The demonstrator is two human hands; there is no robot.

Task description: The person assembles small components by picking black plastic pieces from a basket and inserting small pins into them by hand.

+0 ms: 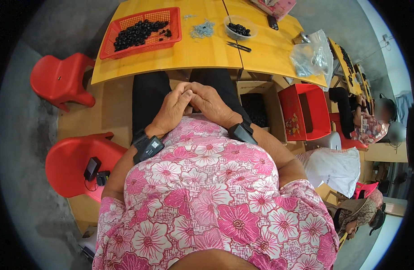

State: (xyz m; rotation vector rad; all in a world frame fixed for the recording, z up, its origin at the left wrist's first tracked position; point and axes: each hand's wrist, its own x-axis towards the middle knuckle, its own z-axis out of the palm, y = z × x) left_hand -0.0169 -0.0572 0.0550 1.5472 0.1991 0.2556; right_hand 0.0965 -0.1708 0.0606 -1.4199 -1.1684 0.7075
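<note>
My left hand (171,109) and my right hand (212,104) are clasped together in my lap, just short of the yellow table (202,58). Their fingers are folded over each other, and I see no object between them. Each wrist wears a black strapped device. On the table, a red basket (146,51) holds many black ring-like parts (137,35). Right of it lies a small heap of pale bluish bits (203,29). A clear bowl (254,35) contains more black parts (239,29), and small dark snips (239,47) rest before it.
Clear plastic bags (312,58) lie at the table's right end. Below stand an open cardboard box (273,101) and a red bin (291,114). A red stool (63,77) and red chair (76,155) are at left. Two people (373,128) sit at far right, near a white sack (333,168).
</note>
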